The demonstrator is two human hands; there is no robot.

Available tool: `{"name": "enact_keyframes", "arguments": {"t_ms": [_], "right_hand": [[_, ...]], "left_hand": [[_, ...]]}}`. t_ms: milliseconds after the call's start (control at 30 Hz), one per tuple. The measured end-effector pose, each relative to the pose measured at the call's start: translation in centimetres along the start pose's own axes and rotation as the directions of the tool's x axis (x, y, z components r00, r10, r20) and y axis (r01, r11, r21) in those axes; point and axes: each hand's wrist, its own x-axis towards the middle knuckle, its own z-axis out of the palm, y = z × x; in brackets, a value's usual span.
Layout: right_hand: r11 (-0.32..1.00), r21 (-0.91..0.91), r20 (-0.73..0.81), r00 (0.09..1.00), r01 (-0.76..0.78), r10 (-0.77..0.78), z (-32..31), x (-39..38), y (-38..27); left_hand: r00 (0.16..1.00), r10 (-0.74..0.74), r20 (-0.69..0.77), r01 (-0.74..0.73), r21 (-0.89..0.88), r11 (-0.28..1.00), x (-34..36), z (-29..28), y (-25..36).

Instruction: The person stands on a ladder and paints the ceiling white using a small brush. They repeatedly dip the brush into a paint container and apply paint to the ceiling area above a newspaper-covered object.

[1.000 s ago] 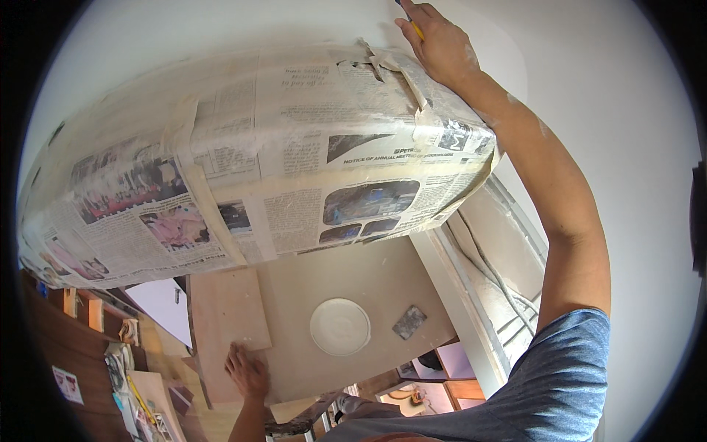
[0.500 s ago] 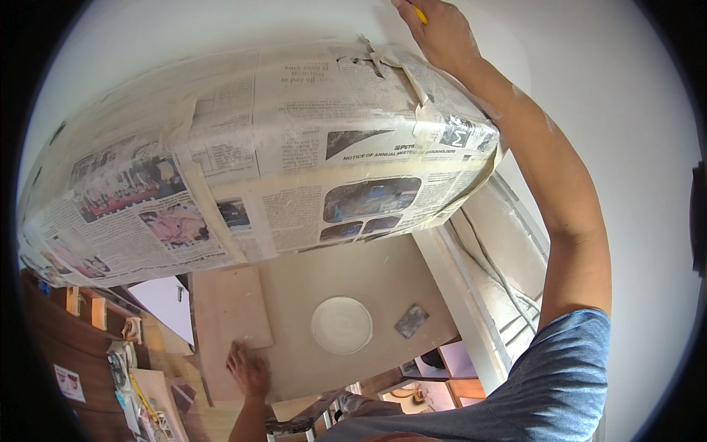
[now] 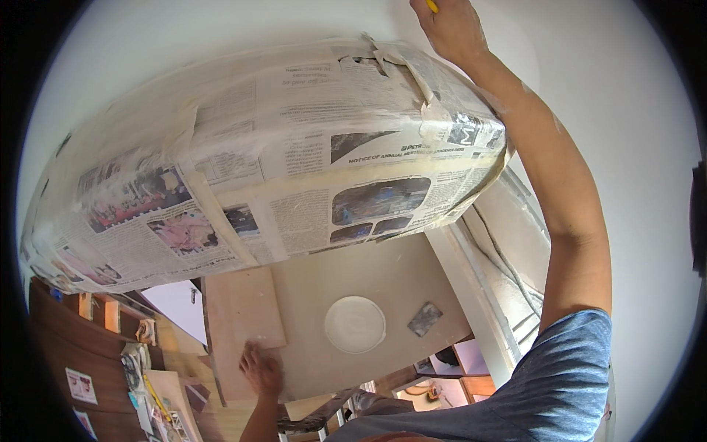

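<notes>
At the top edge my right hand [image 3: 454, 31] is raised against the white wall [image 3: 589, 81], its fingers closed around a tool with a yellow handle [image 3: 432, 6]. Only a bit of that handle shows; the tool's working end is out of view. Below my right forearm is a large boxy shape wrapped in newspaper [image 3: 302, 210] and masking tape. My left hand [image 3: 263, 370] lies low on a beige board [image 3: 309, 372], fingers loosely apart, holding nothing. It is close to the edge of a thinner flat panel [image 3: 247, 309] on that board.
A round white container [image 3: 355, 324] and a small grey rectangular block [image 3: 425, 320] sit on the board. Grey cables [image 3: 508, 265] run through a recess at the right. Far below are wooden shelves [image 3: 110, 315], clutter on the left and a ladder [image 3: 313, 427].
My right hand has moved slightly right and up along the wall with the yellow-handled tool. The view has shifted a little; my left hand stays by the panel's edge.
</notes>
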Motion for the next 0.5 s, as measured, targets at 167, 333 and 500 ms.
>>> {"name": "enact_keyframes", "arguments": {"t_ms": [167,333,500], "right_hand": [[0.999,-0.042,-0.022,1.0,0.013,-0.014,-0.02,-0.14,0.43],[0.998,-0.057,0.008,1.0,0.009,-0.009,0.05,-0.25,0.71],[0.998,-0.063,0.013,1.0,0.025,-0.025,0.11,-0.69,0.38]], "left_hand": [[0.999,0.034,-0.017,-0.034,0.008,0.999,-0.08,-0.32,0.18],[0.999,0.039,-0.023,-0.039,-0.006,0.999,-0.07,-0.44,0.35],[1.0,0.006,0.015,-0.007,0.044,0.999,-0.73,-0.56,0.07]]}}
